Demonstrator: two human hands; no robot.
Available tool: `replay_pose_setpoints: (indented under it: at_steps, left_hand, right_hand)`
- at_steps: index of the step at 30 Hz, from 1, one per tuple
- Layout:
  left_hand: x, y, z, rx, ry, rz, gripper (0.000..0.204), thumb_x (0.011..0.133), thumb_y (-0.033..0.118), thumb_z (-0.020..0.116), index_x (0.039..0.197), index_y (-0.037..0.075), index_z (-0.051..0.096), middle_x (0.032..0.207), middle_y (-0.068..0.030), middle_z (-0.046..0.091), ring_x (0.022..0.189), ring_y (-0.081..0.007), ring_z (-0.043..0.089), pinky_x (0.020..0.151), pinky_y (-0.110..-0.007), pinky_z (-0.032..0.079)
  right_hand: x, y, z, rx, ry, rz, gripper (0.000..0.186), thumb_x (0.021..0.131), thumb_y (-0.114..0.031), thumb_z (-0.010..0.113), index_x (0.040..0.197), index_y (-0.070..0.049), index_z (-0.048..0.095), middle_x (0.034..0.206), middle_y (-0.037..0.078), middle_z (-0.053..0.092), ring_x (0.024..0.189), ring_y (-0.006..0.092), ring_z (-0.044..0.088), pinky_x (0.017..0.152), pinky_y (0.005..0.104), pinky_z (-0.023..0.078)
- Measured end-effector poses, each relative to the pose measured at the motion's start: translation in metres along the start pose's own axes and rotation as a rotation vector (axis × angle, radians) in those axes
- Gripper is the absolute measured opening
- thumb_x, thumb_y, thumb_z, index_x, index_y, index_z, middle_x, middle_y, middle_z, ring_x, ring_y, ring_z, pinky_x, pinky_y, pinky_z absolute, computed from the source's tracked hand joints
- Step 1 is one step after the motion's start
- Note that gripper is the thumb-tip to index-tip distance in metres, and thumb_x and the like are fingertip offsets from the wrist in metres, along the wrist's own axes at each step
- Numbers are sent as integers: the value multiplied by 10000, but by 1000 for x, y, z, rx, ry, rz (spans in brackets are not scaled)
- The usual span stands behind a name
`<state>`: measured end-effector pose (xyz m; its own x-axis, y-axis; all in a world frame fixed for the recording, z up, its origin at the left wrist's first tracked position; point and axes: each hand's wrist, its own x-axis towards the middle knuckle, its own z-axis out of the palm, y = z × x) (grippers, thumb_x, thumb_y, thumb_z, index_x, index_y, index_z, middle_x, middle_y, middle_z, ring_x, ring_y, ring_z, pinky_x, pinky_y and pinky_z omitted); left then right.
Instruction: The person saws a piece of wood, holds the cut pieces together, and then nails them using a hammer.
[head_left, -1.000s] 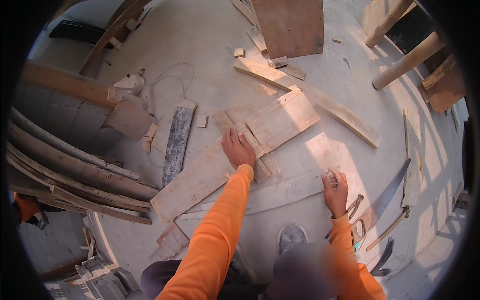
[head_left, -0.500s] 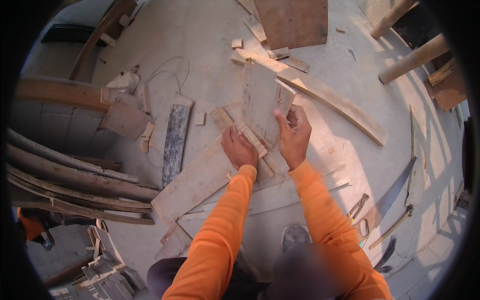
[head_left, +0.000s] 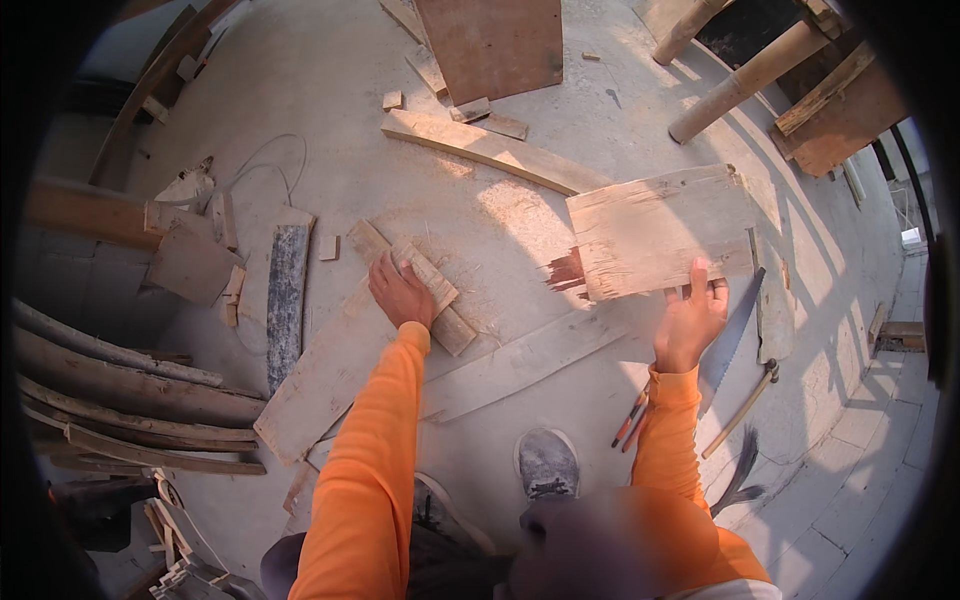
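My right hand (head_left: 692, 318) grips the lower edge of a broad, worn wooden board (head_left: 650, 225). That board is raised off the floor and tilted, and its left corner is splintered with reddish torn fibres. My left hand (head_left: 402, 290) lies palm down on a small wood block (head_left: 432, 275) at the upper end of a long pale plank (head_left: 315, 375), fingers lying flat. Another short wood piece (head_left: 455, 330) crosses under that end. Sawdust lies on the floor around it.
A handsaw (head_left: 735, 340), a hammer (head_left: 740, 412) and pincers (head_left: 630, 418) lie at the right. A thick timber (head_left: 490, 150) crosses the floor ahead. Round posts (head_left: 745, 90) stand far right. Curved boards (head_left: 130, 390) are stacked left, near a dark-stained plank (head_left: 288, 300).
My right hand has swung the board to the right, away from the plank, turning it from upright to nearly level. My left hand stays on the block. The view has shifted right.
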<state>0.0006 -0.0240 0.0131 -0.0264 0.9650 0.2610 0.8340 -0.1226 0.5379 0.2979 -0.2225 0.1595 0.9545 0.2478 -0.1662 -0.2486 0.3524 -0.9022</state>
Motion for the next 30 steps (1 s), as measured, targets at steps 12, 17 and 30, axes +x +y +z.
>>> replay_pose_setpoints:
  at_steps: [12, 17, 30]
  left_hand:
    - [52, -109, -211, 225, -844, 247, 484, 973, 246, 644, 1375, 7, 520, 1380, -249, 524, 1270, -427, 522, 1098, -458, 422]
    - [29, -153, -269, 345, -881, 94, 564, 943, 324, 698, 1395, 35, 524, 1357, -243, 547, 1261, -417, 532, 1072, -466, 438]
    - [16, -175, -188, 343, -627, 48, 947, 757, 472, 855, 1461, -24, 461, 1482, -243, 487, 1383, -401, 448, 1159, -442, 381]
  right_hand:
    - [139, -29, -223, 303, 209, -21, 617, 978, -123, 686, 1463, 77, 363, 1400, 223, 505, 1298, 369, 518, 1126, 529, 460]
    - [51, 1, -136, 125, 60, 261, 629, 1015, -199, 642, 1460, 90, 303, 1383, 225, 476, 1299, 387, 535, 1117, 513, 479]
    - [-99, 191, 95, -874, -1003, 224, 506, 905, -249, 772, 1276, 66, 633, 1035, 116, 715, 848, 157, 684, 691, 264, 559]
